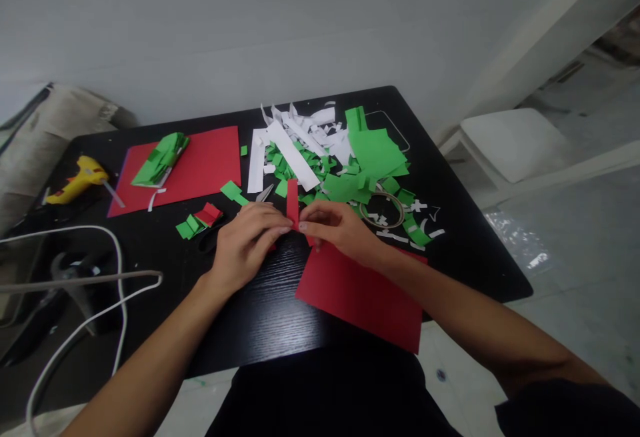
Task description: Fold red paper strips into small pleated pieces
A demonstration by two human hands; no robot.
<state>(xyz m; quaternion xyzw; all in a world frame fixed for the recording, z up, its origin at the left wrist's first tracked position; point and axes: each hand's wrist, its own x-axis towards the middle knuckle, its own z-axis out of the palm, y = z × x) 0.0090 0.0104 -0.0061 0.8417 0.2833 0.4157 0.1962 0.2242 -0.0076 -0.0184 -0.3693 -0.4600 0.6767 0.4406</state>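
A narrow red paper strip [293,201] stands up between my two hands near the middle of the table. My left hand [249,242] pinches its lower end from the left with thumb and fingers. On the other side, the thumb and fingers of my right hand [340,229] close on the same lower end, where a bit of red paper shows below. Under my right forearm lies a red sheet [363,290], its corner past the table's front edge. Scissors [265,193] lie just beyond my left hand, their handles mostly hidden.
Green scraps [377,150], white strips [293,155] and a tape roll [383,210] lie behind and right. At left are a red sheet [215,163] under a green paper bundle [161,159], folded pieces [199,221], a yellow glue gun [80,181] and a white cable [120,277].
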